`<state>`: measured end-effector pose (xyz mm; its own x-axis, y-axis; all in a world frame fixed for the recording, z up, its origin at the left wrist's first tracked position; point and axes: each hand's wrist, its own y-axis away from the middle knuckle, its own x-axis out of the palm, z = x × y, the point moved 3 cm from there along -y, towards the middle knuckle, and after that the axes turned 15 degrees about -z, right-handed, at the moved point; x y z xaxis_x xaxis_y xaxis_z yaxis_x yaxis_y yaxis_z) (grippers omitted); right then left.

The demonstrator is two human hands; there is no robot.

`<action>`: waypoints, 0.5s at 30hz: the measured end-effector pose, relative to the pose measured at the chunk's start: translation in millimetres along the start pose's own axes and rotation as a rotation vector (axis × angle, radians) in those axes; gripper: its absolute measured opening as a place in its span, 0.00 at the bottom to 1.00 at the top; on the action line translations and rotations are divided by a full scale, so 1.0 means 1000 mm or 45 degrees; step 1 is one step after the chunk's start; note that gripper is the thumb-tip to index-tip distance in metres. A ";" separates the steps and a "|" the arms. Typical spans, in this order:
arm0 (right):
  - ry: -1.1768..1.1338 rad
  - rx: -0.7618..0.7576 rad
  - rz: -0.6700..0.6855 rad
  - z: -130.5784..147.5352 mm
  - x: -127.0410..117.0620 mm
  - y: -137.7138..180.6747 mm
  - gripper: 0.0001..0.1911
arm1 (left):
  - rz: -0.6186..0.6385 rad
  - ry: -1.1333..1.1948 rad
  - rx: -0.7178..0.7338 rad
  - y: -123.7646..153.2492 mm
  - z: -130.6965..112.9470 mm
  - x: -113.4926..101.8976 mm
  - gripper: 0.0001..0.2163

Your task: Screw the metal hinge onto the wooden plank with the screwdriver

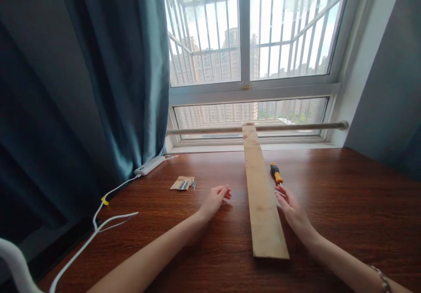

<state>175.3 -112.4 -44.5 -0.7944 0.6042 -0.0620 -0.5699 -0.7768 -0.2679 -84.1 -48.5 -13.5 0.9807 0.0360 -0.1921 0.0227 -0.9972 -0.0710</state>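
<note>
A long pale wooden plank [261,192] lies on the dark wooden table [345,196], its far end propped on a rail by the window. My left hand [215,200] rests on the table left of the plank, fingers loosely curled, holding nothing. My right hand [290,206] lies just right of the plank, fingers spread, empty, with its fingertips close to a screwdriver [276,173] with an orange and black handle.
A small cardboard piece with several screws [183,183] lies left of my left hand. A white power strip [149,165] and its white cable [98,223] run along the table's left edge under a teal curtain [108,73]. A horizontal rail [296,127] crosses the window.
</note>
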 end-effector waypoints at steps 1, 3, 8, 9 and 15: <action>-0.035 0.059 0.048 -0.005 0.001 0.003 0.27 | 0.009 0.093 -0.132 0.000 -0.004 0.017 0.17; -0.101 0.144 0.149 -0.006 0.003 0.011 0.26 | -0.037 0.256 -0.348 0.001 -0.015 0.047 0.15; -0.223 0.152 0.269 0.005 0.007 0.020 0.26 | -0.078 0.371 -0.604 0.003 -0.038 0.099 0.17; -0.236 0.134 0.264 0.006 0.007 0.020 0.26 | -0.111 0.387 -0.623 0.003 -0.041 0.104 0.16; -0.331 0.034 0.465 0.017 0.011 0.033 0.28 | -0.348 0.331 -0.695 0.004 -0.046 0.100 0.12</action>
<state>144.6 -134.3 -37.5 -0.9691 0.2271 0.0967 -0.2445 -0.9373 -0.2483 22.8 -52.3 11.7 0.9391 0.3434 0.0102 0.3050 -0.8470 0.4355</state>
